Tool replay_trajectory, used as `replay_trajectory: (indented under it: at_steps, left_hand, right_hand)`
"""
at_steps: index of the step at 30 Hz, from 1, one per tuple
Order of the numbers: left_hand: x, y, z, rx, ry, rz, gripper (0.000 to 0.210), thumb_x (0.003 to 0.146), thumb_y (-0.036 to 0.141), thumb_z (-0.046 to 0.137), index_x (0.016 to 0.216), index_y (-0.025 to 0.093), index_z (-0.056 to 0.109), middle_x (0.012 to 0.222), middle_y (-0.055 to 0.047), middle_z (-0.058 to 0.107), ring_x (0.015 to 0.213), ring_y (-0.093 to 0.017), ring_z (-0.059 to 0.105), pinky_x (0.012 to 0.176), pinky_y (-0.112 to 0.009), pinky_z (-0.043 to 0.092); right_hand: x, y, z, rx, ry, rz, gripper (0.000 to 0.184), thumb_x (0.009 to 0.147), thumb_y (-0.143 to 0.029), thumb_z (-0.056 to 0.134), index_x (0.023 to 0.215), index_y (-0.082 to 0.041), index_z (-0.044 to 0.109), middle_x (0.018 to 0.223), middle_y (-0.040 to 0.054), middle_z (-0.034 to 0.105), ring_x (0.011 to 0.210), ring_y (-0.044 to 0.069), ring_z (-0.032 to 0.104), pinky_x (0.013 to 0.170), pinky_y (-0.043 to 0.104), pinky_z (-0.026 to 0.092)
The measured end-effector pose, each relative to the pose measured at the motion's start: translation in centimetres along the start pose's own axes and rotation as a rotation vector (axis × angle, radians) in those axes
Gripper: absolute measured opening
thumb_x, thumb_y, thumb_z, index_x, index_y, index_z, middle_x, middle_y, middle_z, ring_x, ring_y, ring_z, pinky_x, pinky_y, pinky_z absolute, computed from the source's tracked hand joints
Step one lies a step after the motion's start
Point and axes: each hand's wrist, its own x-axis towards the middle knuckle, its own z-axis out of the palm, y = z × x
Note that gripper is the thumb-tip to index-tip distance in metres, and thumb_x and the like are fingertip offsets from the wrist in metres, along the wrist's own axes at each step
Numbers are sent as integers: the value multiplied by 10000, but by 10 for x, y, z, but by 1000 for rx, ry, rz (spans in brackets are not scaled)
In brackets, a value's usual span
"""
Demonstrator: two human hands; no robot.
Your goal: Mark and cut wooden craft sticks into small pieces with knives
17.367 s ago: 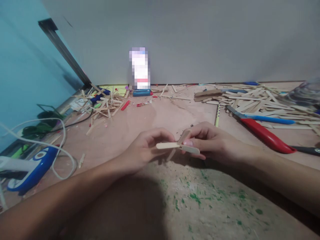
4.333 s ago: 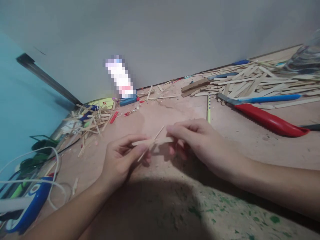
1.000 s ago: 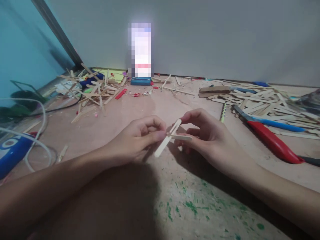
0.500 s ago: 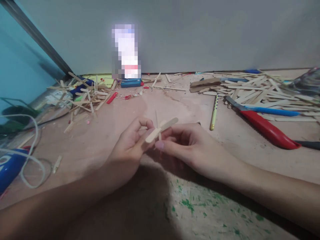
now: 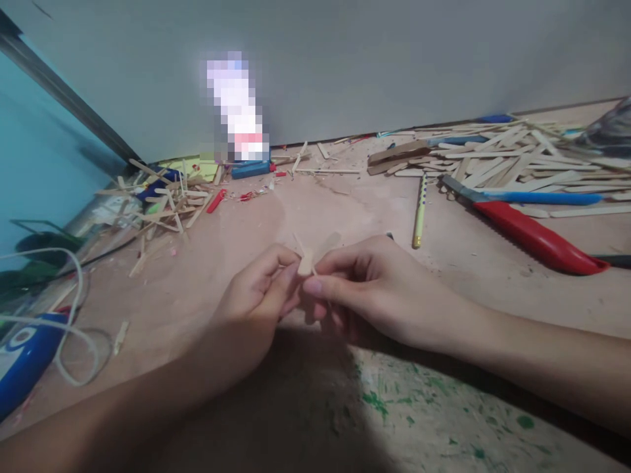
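Observation:
Both hands meet at the middle of the view over a brownish work surface (image 5: 227, 236). Between the fingertips sits a small piece made of crossed wooden craft sticks (image 5: 309, 257), blurred by motion. My left hand (image 5: 251, 309) pinches it from the left with thumb and forefinger. My right hand (image 5: 374, 289) pinches it from the right, its thumb pointing left under the sticks. Most of the piece is hidden by the fingers.
A heap of loose craft sticks (image 5: 507, 161) lies at the back right beside a red-handled tool (image 5: 535, 236) and a blue-handled one (image 5: 542, 197). A dotted yellow pencil (image 5: 419, 213) lies behind my right hand. Stick scraps (image 5: 162, 203) clutter the back left; a white cable (image 5: 69, 309) and blue device (image 5: 22, 358) sit left.
The stick piece has been turned between the fingers and now shows less of itself. Both hands have closed in tighter around it. The view has tilted slightly.

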Motion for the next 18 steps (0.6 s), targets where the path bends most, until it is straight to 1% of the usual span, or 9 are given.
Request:
replay_trajectory:
  at_steps: [2,5,7,9,11,12,14,16,18]
  left_hand:
    - [-1,1,2,-27,10,-2,262,1118,324,557,885,219,615,629,69,588,591,-75,536,555,-168,365]
    - [-2,2,5,-49,4,-7,252,1108,319,567,883,217,619,622,67,577,566,-76,525,538,-173,353]
    - [-1,2,5,-51,-1,-9,263,1104,315,575,865,212,617,619,65,568,550,-74,499,535,-176,353]
    - [1,2,3,-50,-2,-6,283,1096,325,591,839,207,611,632,59,560,561,-77,485,554,-180,375]
    - [2,2,1,-51,0,-7,290,1078,336,616,821,203,605,674,51,565,569,-77,459,566,-184,389]
    - [3,1,0,-52,0,-13,284,1066,338,630,818,201,604,699,48,566,569,-77,440,564,-187,387]
    - [4,1,-3,-56,-4,-24,277,1043,343,652,812,200,600,725,46,547,558,-76,388,544,-194,366]
    - [4,0,-5,-60,-13,-31,291,1030,361,665,799,198,593,728,44,514,561,-83,361,533,-207,351]
    - [4,0,-6,-63,-24,-31,315,1026,377,669,782,195,587,732,39,493,573,-90,359,535,-221,346]
  right_hand:
    - [1,-2,3,40,2,68,349,998,-88,709,653,-140,697,555,-44,644,459,58,587,468,149,474]
    - [3,-3,5,57,15,122,380,1024,-151,700,644,-137,682,569,-30,657,464,66,610,491,164,512]
    - [2,-3,4,49,10,122,371,1022,-150,694,651,-138,683,584,-25,668,474,67,617,506,169,519]
    - [1,-2,0,16,-11,97,308,982,-159,743,677,-143,703,601,-24,678,496,77,632,513,175,518]
    - [-2,0,-6,-59,-2,52,281,944,-267,806,699,-157,726,585,-17,672,496,102,633,479,193,486]
    - [-3,1,-9,-105,34,14,330,941,-351,812,682,-165,725,564,-10,659,484,109,615,456,205,454]
    - [-3,2,-16,-175,188,-101,467,974,-482,754,625,-177,703,532,6,623,460,103,549,426,232,374]
    - [-2,2,-21,-190,346,-230,478,1004,-462,712,618,-180,703,542,7,592,470,91,491,435,255,325]
    - [1,2,-23,-164,409,-297,350,1000,-364,716,700,-185,742,572,-6,580,502,96,483,466,267,337]
